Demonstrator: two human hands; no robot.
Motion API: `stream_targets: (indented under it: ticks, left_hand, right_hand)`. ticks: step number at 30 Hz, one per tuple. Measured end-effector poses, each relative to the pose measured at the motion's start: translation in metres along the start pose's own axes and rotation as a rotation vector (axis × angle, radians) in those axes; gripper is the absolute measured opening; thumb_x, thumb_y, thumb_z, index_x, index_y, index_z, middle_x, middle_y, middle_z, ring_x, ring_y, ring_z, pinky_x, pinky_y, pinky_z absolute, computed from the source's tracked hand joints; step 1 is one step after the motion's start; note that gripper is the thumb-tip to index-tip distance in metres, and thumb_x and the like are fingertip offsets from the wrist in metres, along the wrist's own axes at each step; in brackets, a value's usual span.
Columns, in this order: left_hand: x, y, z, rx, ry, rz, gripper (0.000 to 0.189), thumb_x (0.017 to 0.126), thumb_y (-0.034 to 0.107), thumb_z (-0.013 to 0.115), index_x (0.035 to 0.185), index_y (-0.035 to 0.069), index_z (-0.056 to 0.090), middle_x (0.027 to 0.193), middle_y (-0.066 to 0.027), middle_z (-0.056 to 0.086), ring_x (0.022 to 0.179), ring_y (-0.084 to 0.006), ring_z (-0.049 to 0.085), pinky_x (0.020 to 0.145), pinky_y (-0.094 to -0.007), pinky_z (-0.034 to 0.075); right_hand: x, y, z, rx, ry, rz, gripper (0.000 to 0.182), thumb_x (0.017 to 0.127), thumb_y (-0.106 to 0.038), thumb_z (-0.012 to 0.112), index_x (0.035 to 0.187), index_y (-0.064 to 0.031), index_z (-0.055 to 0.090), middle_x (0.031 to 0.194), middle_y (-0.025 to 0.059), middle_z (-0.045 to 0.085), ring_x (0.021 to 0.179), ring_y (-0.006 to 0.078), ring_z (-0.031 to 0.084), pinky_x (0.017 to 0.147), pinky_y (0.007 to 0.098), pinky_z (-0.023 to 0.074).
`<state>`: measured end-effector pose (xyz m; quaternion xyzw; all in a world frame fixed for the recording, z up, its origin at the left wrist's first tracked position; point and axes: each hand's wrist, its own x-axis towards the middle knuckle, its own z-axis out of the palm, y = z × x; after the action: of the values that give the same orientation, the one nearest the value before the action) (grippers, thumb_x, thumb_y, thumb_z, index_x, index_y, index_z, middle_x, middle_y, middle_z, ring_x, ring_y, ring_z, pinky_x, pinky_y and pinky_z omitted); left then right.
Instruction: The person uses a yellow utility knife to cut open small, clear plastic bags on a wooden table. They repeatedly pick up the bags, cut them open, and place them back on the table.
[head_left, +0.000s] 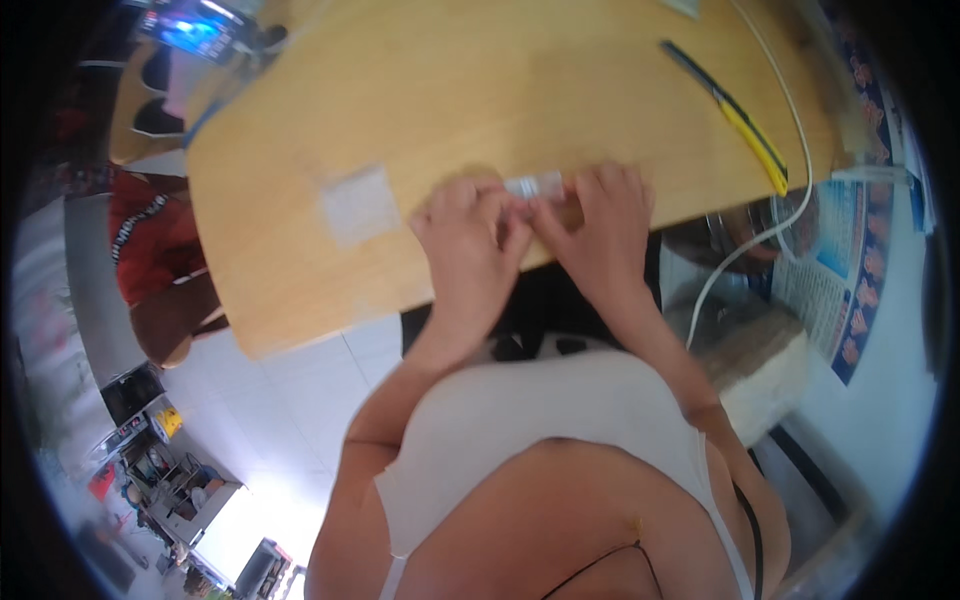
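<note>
Both hands rest near the front edge of the wooden table (465, 97). Between them lies a small clear, whitish item (534, 185), perhaps a little plastic packet; blur hides what it is. My left hand (469, 229) grips its left end with thumb and fingers. My right hand (606, 225) pinches at its right end, with the thumb close to the left thumb. Left of my left hand, a pale square piece (361, 205), of paper or film, lies flat on the wood. A yellow and black utility knife (739, 124) lies farther off to the right.
A white cable (791, 112) runs down the table's right side and hangs over the edge. At the far left stands a lit screen (199, 30). Red cloth (154, 232) shows beyond the left edge. A printed poster (840, 277) is at the right.
</note>
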<state>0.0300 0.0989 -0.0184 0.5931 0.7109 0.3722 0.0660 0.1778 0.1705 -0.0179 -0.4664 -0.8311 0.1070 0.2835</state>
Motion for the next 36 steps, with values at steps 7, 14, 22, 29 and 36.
stream_targets:
  ticks: [7, 14, 22, 29, 36]
  left_hand:
    - [0.002, 0.005, -0.01, 0.003, 0.039, 0.011, 0.02, 0.081, 0.005, 0.08, 0.098, 0.014, 0.073, 0.109, -0.0019, 0.066, 0.11, -0.0249, 0.061, 0.098, -0.0429, 0.035]
    - [-0.021, -0.006, -0.014, 0.06, 0.015, 0.143, 0.033, 0.085, -0.001, 0.075, 0.117, 0.007, 0.074, 0.12, -0.0116, 0.07, 0.113, -0.0369, 0.062, 0.098, -0.0495, 0.044]
    - [-0.034, -0.004, -0.008, 0.149, 0.025, 0.219, 0.04, 0.089, -0.001, 0.078, 0.129, 0.005, 0.077, 0.135, -0.0087, 0.073, 0.124, -0.0285, 0.068, 0.103, -0.0415, 0.045]
    - [-0.031, -0.003, -0.011, 0.099, 0.035, 0.184, 0.035, 0.09, 0.0, 0.079, 0.125, 0.004, 0.078, 0.131, -0.0084, 0.074, 0.12, -0.0278, 0.069, 0.103, -0.0395, 0.044]
    - [-0.018, -0.002, -0.004, 0.033, 0.126, 0.117, 0.02, 0.09, 0.003, 0.081, 0.11, 0.005, 0.079, 0.113, -0.006, 0.076, 0.106, -0.0293, 0.068, 0.096, -0.0403, 0.045]
  right_hand:
    - [-0.002, -0.004, -0.007, 0.11, 0.013, 0.01, 0.025, 0.087, -0.025, 0.083, 0.089, -0.009, 0.065, 0.095, 0.0095, 0.059, 0.099, 0.0342, 0.058, 0.088, 0.0483, 0.0397]
    - [-0.002, -0.003, 0.005, 0.086, 0.022, -0.024, 0.016, 0.091, -0.021, 0.079, 0.089, -0.0095, 0.067, 0.095, 0.0092, 0.061, 0.098, 0.0347, 0.059, 0.086, 0.0493, 0.0411]
    - [-0.001, 0.003, 0.0, 0.058, 0.021, 0.026, 0.021, 0.091, -0.027, 0.081, 0.083, -0.0115, 0.068, 0.091, 0.0044, 0.063, 0.095, 0.0294, 0.06, 0.084, 0.0464, 0.0394]
    - [0.0, 0.0, 0.002, 0.048, 0.011, 0.037, 0.021, 0.091, -0.027, 0.081, 0.083, -0.0115, 0.069, 0.09, 0.0037, 0.063, 0.094, 0.0283, 0.06, 0.083, 0.0456, 0.039]
    - [0.002, -0.001, 0.002, 0.043, -0.015, 0.05, 0.021, 0.09, -0.025, 0.082, 0.084, -0.0111, 0.067, 0.092, 0.0057, 0.063, 0.095, 0.0303, 0.06, 0.085, 0.0468, 0.0402]
